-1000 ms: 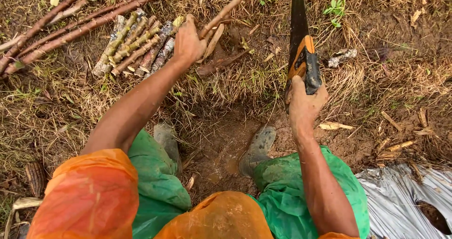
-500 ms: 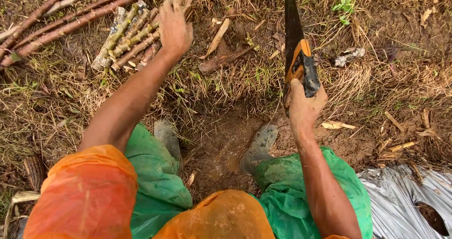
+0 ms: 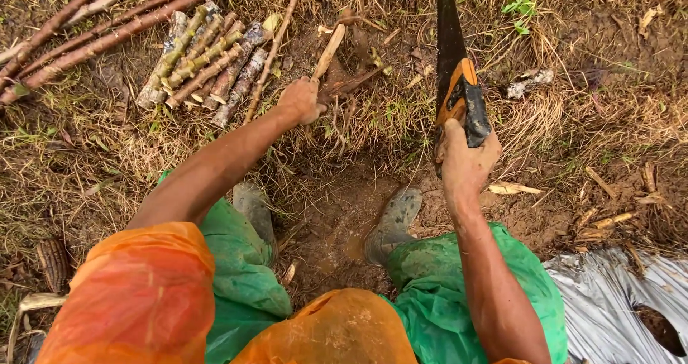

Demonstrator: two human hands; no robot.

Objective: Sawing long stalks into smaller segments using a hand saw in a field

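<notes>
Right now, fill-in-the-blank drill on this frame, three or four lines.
1. The right hand grips a ____ with an orange-and-black handle.
2. The left hand holds a ____ near the ground.
3. The bundle of cut stalks lies to the ____ of the left hand.
4. The muddy boots stand on bare ____.

Missing: saw; stick; left; soil

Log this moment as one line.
left hand: grips pale stick | right hand: holds saw upright | cut stems: piled beside
</notes>
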